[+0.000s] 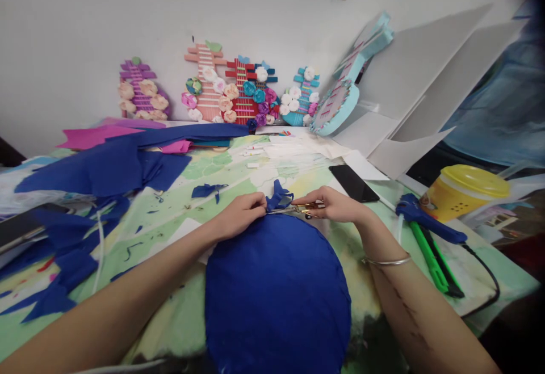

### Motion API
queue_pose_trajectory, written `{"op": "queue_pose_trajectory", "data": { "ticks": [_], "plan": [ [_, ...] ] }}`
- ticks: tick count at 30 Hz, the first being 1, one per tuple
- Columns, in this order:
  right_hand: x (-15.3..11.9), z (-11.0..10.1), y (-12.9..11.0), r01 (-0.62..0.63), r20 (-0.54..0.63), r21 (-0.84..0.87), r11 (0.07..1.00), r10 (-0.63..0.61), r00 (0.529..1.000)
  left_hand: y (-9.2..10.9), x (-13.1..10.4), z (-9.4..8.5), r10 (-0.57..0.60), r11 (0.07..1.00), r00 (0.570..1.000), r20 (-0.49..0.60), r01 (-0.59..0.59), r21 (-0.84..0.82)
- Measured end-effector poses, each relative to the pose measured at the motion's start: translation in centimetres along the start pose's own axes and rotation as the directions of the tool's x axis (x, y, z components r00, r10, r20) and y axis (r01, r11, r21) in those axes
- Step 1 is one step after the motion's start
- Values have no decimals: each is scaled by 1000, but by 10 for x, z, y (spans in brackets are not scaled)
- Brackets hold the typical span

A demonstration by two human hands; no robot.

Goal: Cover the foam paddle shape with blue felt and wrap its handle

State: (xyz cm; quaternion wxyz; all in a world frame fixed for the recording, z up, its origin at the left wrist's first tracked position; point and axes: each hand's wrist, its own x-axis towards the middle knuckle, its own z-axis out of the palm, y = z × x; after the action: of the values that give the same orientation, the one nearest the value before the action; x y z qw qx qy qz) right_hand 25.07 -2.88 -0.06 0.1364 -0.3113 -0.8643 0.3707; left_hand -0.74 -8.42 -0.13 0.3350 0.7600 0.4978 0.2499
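Tub (449, 199) lidded, right grip (336, 205) holding scissors (310, 207)

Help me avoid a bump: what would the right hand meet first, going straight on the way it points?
With the scissors leading, the right hand would probably meet the blue scrap first, the left hand just beyond; depth is unclear.

Both bare forearms reach in from the lower corners, converging ahead. The left hand (243, 213) is pinched, fingers bent toward the thumb — the right hand (334, 205) curls inward from a bent wrist, back turned up. Marks streak the right forearm (404, 300).
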Motion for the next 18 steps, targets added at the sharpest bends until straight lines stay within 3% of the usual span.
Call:
{"op": "queue_pose_trajectory", "data": {
  "ticks": [11,18],
  "plan": [
    [2,3,1,55,-7,-23,998,-55,998,4,-1,2,61,994,998,9,-61,93],
    [2,2,-2,28,-33,-24,999,-29,999,2,0,3,45,995,999,11,-46,84]
  ]
}}
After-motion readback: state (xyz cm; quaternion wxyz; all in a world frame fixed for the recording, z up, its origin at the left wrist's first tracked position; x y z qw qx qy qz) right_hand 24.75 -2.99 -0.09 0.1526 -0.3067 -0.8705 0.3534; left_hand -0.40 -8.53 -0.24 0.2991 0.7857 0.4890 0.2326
